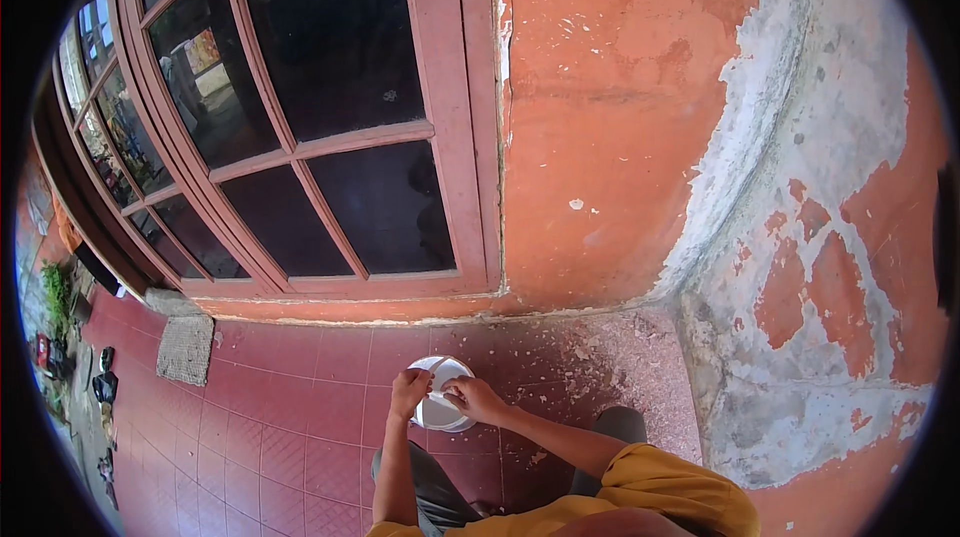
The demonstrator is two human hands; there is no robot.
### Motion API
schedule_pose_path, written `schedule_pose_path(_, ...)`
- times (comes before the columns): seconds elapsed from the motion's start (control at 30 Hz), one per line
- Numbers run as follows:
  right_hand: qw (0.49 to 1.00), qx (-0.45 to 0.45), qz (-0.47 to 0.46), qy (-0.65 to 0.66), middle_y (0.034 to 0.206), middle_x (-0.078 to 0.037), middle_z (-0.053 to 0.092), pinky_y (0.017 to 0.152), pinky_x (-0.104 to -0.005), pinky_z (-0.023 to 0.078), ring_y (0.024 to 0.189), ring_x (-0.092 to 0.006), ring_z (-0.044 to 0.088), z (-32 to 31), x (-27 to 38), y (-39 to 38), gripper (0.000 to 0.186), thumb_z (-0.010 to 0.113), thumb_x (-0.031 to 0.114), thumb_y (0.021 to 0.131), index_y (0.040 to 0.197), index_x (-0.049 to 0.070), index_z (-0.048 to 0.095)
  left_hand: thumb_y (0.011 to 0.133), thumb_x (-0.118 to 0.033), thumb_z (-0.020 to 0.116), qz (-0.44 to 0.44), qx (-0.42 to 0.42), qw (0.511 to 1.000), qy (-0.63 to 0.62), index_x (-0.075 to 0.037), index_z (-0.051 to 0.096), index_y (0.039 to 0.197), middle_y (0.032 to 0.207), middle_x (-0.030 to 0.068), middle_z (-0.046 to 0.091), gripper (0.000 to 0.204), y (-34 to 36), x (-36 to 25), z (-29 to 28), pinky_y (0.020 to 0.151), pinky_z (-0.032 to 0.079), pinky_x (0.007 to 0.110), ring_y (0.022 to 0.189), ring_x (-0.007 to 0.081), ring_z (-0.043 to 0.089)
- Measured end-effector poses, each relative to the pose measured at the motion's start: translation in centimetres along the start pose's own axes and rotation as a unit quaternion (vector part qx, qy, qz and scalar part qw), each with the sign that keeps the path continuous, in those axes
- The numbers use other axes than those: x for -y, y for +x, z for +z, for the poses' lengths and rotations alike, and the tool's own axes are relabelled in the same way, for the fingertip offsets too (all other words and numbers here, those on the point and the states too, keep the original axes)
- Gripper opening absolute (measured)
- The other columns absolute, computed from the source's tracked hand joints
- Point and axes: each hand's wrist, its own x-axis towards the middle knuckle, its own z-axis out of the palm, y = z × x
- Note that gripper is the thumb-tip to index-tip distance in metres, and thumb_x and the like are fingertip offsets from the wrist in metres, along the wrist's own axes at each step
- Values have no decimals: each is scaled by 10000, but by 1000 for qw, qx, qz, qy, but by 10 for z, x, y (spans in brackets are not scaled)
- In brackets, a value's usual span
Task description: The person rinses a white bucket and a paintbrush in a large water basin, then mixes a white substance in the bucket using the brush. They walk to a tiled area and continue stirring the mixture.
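On the red tiled floor in front of me stands a round white bucket (443, 420), seen from above, pale inside. Both hands are over it. My left hand (409, 393) is closed at the bucket's left side, fingers curled inward. My right hand (476, 400) is closed in a pinch over its right side, close to the left. A thin white strip shows at the fingers; whether it is the bucket's handle or a separate piece I cannot tell. What each hand grips is too small to make out.
Ahead are an orange wall (610, 137) with peeling paint and a pink-framed window (465, 137). Paint flakes (600, 357) litter the floor near the bare grey corner at right. A woven mat (185, 350) lies left; shoes (105, 387) and a plant (56, 297) are farther left.
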Motion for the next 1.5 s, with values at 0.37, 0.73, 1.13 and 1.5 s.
schedule_pose_path(0.37, 989, -122, 87, -2, 640, -133, 534, 479, -320, 421, 526, -221, 564, 9, -12, -14, 128, 616, 70, 788, 896, 23, 564, 774, -208, 588, 105, -69, 972, 199, -16, 661, 864, 687, 175, 629, 224, 16, 31, -11, 595, 487, 361, 646, 280, 650)
schedule_pose_path(0.73, 973, -200, 106, 49, 668, -131, 561, 490, -314, 450, 540, -249, 590, 2, 5, -24, 124, 624, 70, 786, 888, 25, 569, 763, -193, 607, 103, -313, 891, 313, -93, 657, 908, 786, 88, 647, 183, 26, 143, -43, 683, 470, 383, 742, 250, 611)
schedule_pose_path(1.13, 983, -147, 110, -5, 720, -104, 578, 561, -294, 456, 600, -190, 568, 35, -22, -31, 174, 683, 94, 739, 882, 40, 599, 766, -232, 626, -37, -262, 961, 80, -17, 653, 948, 764, 67, 648, 283, 33, 161, -45, 648, 476, 312, 693, 162, 603)
schedule_pose_path(1.5, 984, -117, 133, -30, 707, -139, 584, 590, -328, 472, 624, -250, 593, 20, -28, -39, 168, 654, 110, 744, 883, 18, 630, 748, -169, 569, -125, -170, 973, -95, -1, 390, 1178, 788, 71, 543, 495, 35, 144, -26, 575, 422, 272, 643, 140, 505)
